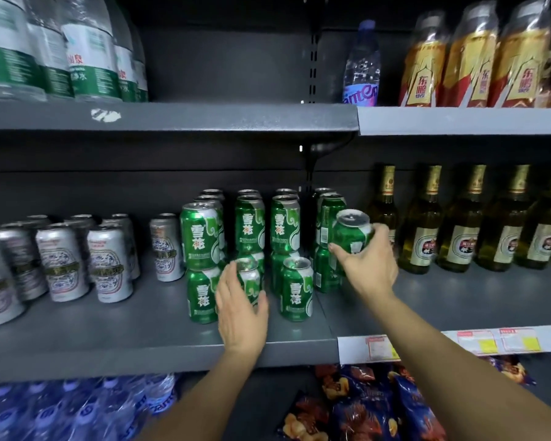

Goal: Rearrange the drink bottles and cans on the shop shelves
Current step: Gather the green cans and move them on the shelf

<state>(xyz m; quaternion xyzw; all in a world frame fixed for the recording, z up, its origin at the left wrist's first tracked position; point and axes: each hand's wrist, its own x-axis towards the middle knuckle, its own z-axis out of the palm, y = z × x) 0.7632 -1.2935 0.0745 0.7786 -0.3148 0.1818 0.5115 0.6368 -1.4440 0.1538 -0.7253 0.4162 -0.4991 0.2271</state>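
Grey metal middle shelf (109,338), scanning from the left: silver beer cans (109,265) in rows at far left, one more silver can (165,246) standing alone just beside the green stacks. Green beer cans (201,237) stacked two high in several columns at centre. Left hand (240,310) wraps a single green can (248,275) standing on the shelf between the first and second stacks; fingers curled round it, thumb on its right side, can upright. Just right of that, another loose green can (296,289) stands alone on the shelf in front of the third stack, untouched. Right hand (368,262) grips a tilted green can (352,232), held in the air, top leaning towards the camera, close to the rightmost green stack (326,249). Right of that: row of glass beer bottles (462,224) with gold foil necks. Upper shelf: packed water bottles (86,52) on the left, one purple-label water bottle (361,65), then yellow drink bottles (471,58). Below: shrink-wrapped water (77,409) and snack bags (363,405).
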